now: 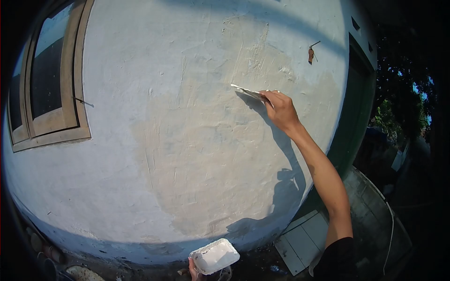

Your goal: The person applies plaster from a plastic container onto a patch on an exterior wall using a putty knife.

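My right hand [280,108] is closed round a flat putty knife [248,91], its blade against or very near the upper part of the wall [117,93], with white paste along its edge. Below and around the blade spreads a large beige patch of filler [211,154] with ridges and streaks. At the bottom, my left hand [194,269] holds the left edge of a white rectangular tray [215,256] smeared with white paste. Only part of that hand shows.
A wooden-framed window [75,70] is at the left, with a thin metal hook sticking out. A brown object [311,55] hangs from a nail at the upper right. Beyond the wall's right edge is a green door [349,107]; pale tiles [304,241] lie below.
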The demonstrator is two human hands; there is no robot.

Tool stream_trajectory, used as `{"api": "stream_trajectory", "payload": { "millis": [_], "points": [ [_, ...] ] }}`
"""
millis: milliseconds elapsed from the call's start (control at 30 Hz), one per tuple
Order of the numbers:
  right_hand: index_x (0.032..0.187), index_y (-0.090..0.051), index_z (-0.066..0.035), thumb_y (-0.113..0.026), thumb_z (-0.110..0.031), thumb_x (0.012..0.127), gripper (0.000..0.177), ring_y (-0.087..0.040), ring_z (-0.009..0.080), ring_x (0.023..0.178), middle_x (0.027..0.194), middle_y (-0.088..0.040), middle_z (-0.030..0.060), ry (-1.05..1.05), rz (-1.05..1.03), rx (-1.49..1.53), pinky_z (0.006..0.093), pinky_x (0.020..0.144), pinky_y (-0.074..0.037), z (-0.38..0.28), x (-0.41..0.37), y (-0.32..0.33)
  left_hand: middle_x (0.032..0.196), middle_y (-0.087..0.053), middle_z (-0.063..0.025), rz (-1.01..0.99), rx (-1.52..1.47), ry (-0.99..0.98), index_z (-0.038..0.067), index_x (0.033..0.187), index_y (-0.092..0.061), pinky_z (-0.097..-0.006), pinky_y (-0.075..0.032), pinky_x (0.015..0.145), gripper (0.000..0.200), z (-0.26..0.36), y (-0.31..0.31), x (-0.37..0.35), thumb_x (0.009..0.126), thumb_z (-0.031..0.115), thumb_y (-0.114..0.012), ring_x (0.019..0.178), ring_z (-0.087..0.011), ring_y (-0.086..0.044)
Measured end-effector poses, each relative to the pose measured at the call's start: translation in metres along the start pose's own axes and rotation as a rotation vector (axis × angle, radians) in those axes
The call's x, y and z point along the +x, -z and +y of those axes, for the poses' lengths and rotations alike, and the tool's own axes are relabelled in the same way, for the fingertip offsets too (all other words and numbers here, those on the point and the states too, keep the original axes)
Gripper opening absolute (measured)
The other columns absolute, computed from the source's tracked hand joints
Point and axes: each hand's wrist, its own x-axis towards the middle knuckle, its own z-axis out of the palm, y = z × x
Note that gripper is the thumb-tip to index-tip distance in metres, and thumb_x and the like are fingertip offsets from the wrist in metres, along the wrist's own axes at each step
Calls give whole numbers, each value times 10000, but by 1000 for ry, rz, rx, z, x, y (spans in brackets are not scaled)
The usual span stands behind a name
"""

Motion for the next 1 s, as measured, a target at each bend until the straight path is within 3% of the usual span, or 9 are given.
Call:
{"api": "stream_trajectory", "payload": {
  "millis": [67, 133, 233, 400, 500, 733, 833, 967, 1000],
  "points": [
    [1005, -632, 26, -614, -22, 839, 174, -669, 176, 747, 893, -685, 134, -293, 46, 162, 274, 697, -508, 7, 36, 24, 1241, -551, -129, 0, -2, -1, 64, 1305, -445, -448, -453, 938, 708, -5, -5, -1, 924, 630, -256, 1102, -305, -555],
    [1069, -619, 21, -664, -64, 821, 266, -647, 100, 722, 848, -697, 98, -524, 41, 857, 233, 635, -485, 47, 65, 19, 1239, -551, -129, 4, -5, -1, 64, 1304, -445, -447, -453, 938, 707, -10, -10, -2, 925, 629, -256, 1101, -305, -556],
    [1108, -604, 22, -689, -66, 797, 334, -650, 113, 712, 855, -694, 102, -672, -17, 827, 231, 619, -501, 75, 87, 6, 1238, -552, -129, 10, -5, -5, 62, 1303, -446, -446, -454, 937, 705, -15, -15, -3, 926, 627, -257, 1099, -304, -557],
    [1007, -675, 11, -769, -96, 707, 331, -651, 143, 703, 863, -687, 116, -849, -28, 559, 255, 620, -526, 105, 81, -18, 1235, -554, -129, 27, -1, -8, 60, 1301, -447, -444, -455, 936, 703, -17, -21, -2, 927, 624, -258, 1097, -303, -559],
    [1062, -610, 84, -740, -54, 743, 371, -650, 151, 691, 870, -671, 122, -886, -37, 483, 247, 624, -512, 103, 66, -11, 1233, -555, -129, 31, 3, -11, 59, 1300, -447, -443, -456, 935, 701, -18, -23, -3, 928, 623, -259, 1095, -303, -560],
    [1015, -627, 74, -718, -40, 759, 295, -647, 135, 679, 863, -674, 133, -866, -121, 459, 247, 635, -538, 127, 30, 21, 1229, -557, -130, 23, 6, -13, 56, 1298, -448, -440, -457, 933, 697, -23, -26, -8, 930, 619, -261, 1092, -301, -562],
    [1019, -615, 71, -691, -30, 783, 268, -653, 135, 692, 874, -679, 127, -709, -109, 690, 242, 644, -538, 112, 38, 56, 1228, -558, -130, 16, -1, -17, 55, 1296, -449, -439, -458, 932, 696, -25, -27, -7, 931, 617, -261, 1090, -300, -563],
    [1059, -588, -12, -619, -57, 818, 247, -656, 219, 650, 852, -681, 127, -395, 87, -95, 309, 666, -545, 61, 83, 70, 1226, -559, -130, 22, -4, -14, 54, 1295, -450, -437, -459, 931, 694, -28, -29, -7, 932, 614, -262, 1088, -299, -565],
    [1050, -591, -29, -594, -59, 827, 225, -650, 245, 669, 850, -674, 130, -228, 139, -241, 329, 659, -546, 63, 89, 56, 1225, -559, -130, 24, -5, -12, 53, 1295, -450, -437, -459, 931, 693, -28, -30, -7, 932, 614, -263, 1088, -299, -565]
  ]
}}
